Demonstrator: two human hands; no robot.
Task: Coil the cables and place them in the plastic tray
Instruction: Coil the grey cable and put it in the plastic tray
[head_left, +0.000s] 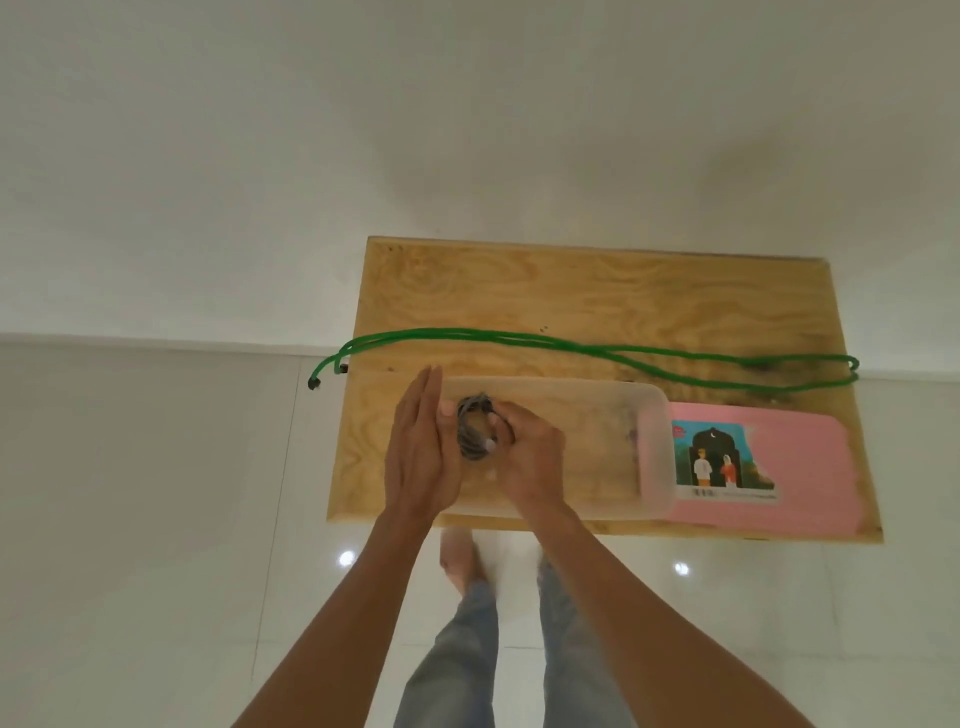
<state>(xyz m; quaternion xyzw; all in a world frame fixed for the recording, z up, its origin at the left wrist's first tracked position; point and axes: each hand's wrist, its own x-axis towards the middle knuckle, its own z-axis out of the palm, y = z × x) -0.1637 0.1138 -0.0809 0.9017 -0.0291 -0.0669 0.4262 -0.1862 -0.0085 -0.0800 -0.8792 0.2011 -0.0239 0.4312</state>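
Grey coiled cable (474, 427) pinched in right hand (530, 457), just right of flat, straight-fingered left hand (422, 441), above plastic tray (655, 447); green cable (587, 349) stretched crosswise beyond both.

Two cables (597, 358), one tray (654, 447), one lid (810, 457)

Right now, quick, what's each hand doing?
Left hand: open, fingers straight, beside the grey cable coil.
Right hand: fingers curled round the grey cable coil, over the plastic tray.

A grey cable (474, 427) is seen coiled over the clear plastic tray (597, 447), apparently inside it; a green cable (587, 353) is stretched uncoiled just beyond.
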